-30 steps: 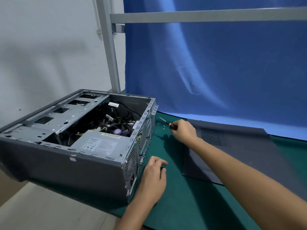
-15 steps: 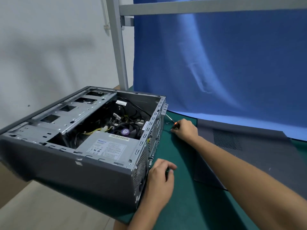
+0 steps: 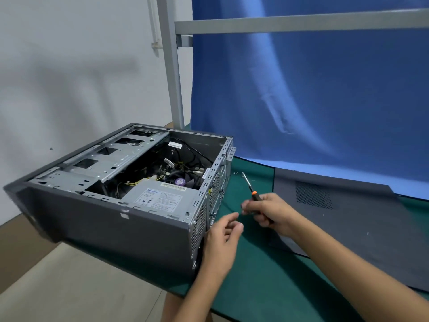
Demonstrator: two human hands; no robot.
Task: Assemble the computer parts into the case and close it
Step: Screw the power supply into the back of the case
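The open grey computer case [image 3: 116, 226] lies on its side at the left end of the green mat [image 3: 267, 289]. Its power supply [image 3: 160, 196], fan and cables show inside. My right hand [image 3: 271, 212] grips the black and orange handle of a screwdriver [image 3: 249, 185], whose shaft points up and to the left above the mat. My left hand [image 3: 220, 242] hovers by the case's rear near corner. Its fingers are loosely curled toward the right hand, and nothing shows between them. The dark side panel [image 3: 348, 217] lies flat on the mat to the right.
A few small screws [image 3: 236, 173] lie on the mat behind the screwdriver tip, close to the case's rear. A blue cloth [image 3: 313, 89] hangs behind the table on a grey metal frame [image 3: 173, 77]. The case overhangs the table's left edge above the floor.
My right hand has lifted the screwdriver off the mat and drawn it toward me. My left hand has risen from the mat toward it. The camera has tilted down.
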